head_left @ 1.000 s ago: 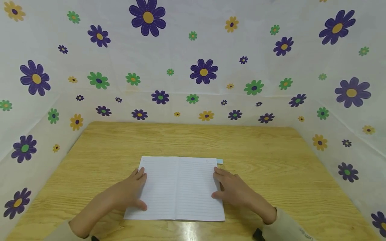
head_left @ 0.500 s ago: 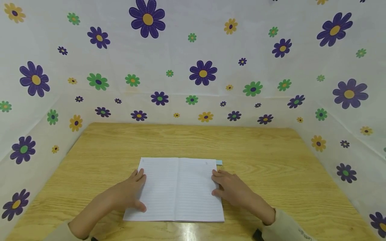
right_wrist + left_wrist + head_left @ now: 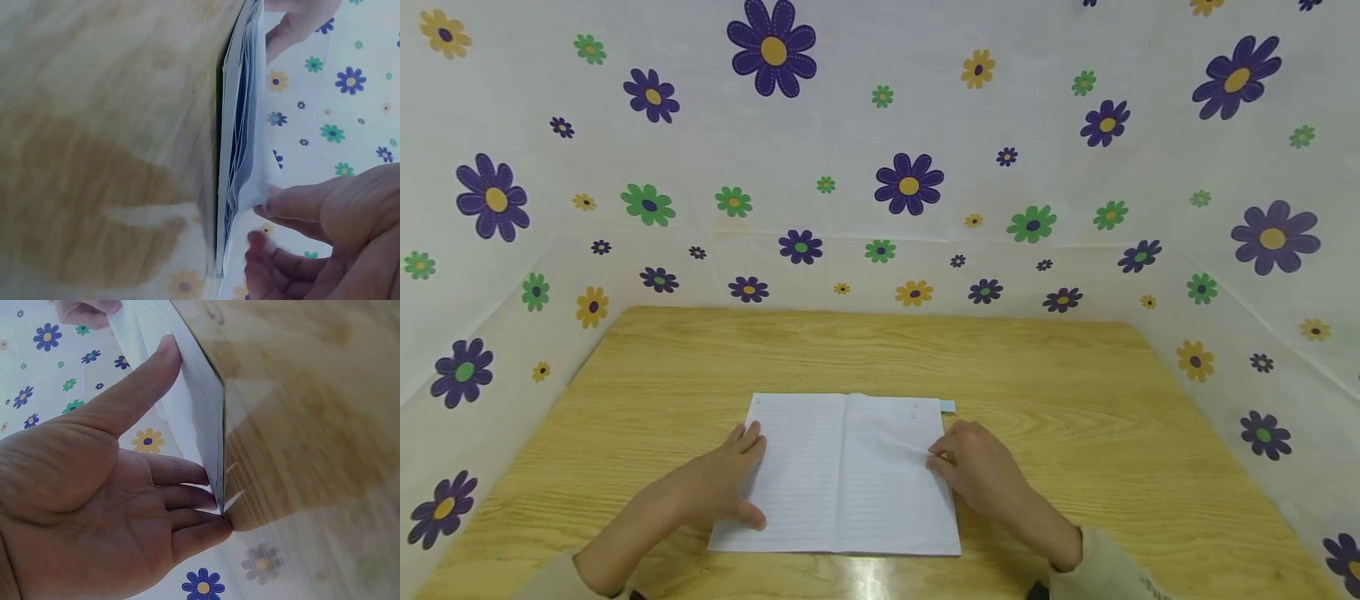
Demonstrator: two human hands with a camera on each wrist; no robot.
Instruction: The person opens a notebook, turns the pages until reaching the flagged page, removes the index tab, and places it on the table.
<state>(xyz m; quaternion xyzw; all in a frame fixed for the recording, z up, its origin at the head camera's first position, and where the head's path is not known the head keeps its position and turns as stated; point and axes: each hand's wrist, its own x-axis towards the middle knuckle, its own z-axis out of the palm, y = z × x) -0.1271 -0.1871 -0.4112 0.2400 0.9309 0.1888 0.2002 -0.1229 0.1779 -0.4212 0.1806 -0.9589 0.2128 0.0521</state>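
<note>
An open notebook (image 3: 797,475) lies on a wooden table (image 3: 737,350), low and central in the frame. At its left edge, the left hand (image 3: 715,483) rests with fingers extended; at its right edge, the right hand (image 3: 981,462) pinches 1 page (image 3: 891,442), creasing it. Page-lifting seems in hand; turning it would call for a steady pinch and leftward sweep.

You have one left hand (image 3: 718,477) and one right hand (image 3: 983,465), two in all, and two sleeves (image 3: 1101,568), one on each arm. Before you there is one counter (image 3: 850,352) with one open notebook (image 3: 887,517), its two facing pages (image 3: 797,479) showing, and one pale blue tab (image 3: 948,407). The printed flowers (image 3: 908,185) around you number in the dozens, in three petal colours: purple, green and yellow.
</note>
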